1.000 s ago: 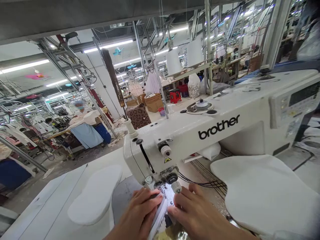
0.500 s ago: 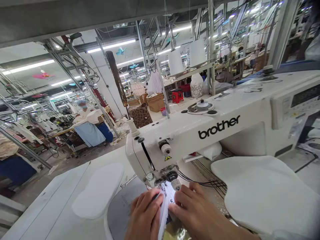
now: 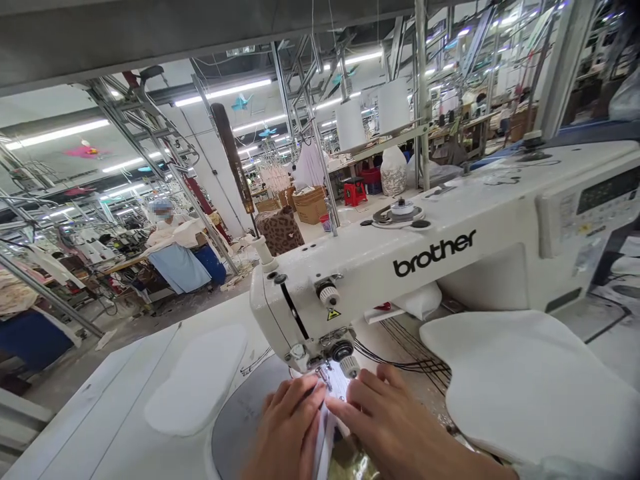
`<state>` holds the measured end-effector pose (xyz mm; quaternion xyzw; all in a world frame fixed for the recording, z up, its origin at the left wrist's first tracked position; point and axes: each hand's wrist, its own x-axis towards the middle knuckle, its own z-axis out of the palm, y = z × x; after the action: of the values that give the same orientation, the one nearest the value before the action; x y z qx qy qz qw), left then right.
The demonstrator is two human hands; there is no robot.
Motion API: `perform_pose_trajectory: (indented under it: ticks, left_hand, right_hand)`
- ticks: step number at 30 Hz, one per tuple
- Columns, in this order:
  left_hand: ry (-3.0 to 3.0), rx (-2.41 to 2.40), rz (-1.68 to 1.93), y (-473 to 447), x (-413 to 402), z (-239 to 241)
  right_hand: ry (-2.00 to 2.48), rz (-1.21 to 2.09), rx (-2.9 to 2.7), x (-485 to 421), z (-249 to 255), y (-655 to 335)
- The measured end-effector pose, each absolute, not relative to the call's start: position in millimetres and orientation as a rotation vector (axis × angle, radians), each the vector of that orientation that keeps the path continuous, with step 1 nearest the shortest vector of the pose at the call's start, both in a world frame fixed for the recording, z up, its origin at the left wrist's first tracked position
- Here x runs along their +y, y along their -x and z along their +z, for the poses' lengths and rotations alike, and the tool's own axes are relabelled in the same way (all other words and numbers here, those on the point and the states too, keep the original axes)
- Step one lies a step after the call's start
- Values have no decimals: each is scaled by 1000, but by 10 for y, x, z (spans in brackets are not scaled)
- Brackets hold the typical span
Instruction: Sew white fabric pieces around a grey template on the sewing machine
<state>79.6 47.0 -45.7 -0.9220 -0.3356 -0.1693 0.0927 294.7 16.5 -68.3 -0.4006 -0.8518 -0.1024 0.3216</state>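
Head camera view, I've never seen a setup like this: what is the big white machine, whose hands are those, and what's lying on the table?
This is shot from a camera on the person's head, looking forward and down. The white body marked "brother" is a sewing machine; its needle end sits just above the hands. The left hand and right hand are the wearer's own, fingers pressing a narrow white fabric piece flat at the needle. On the white table lie an oval white cut piece at the left, a grey rounded sheet by the left hand, and a larger white cut piece at the right. Behind stand two white thread cones.
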Motion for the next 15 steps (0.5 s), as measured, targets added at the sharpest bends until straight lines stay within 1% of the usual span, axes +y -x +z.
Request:
perform_pose_trajectory:
  ticks: [2,4,8,11,15]
  left_hand:
    - [2848,-970,-404,-786,487,-312]
    - [2896,-924,-399,-764,495,-253]
    - [2792,-918,-552,-732,467,-410]
    - [2670,-1007,-569,-747,417,-559]
    - [2636,-1042,-571,-780,379,-598]
  right_hand:
    - [1051,-262,-2249,168,-697,-2946]
    - [1055,-285,-2245,175,-713,-2944]
    - [1020,-300,-2228,185,-739,-2940]
    - [1029,-273,-2207,179,-746,-2947]
    - [1058,-264,-2236,173,-753,-2958]
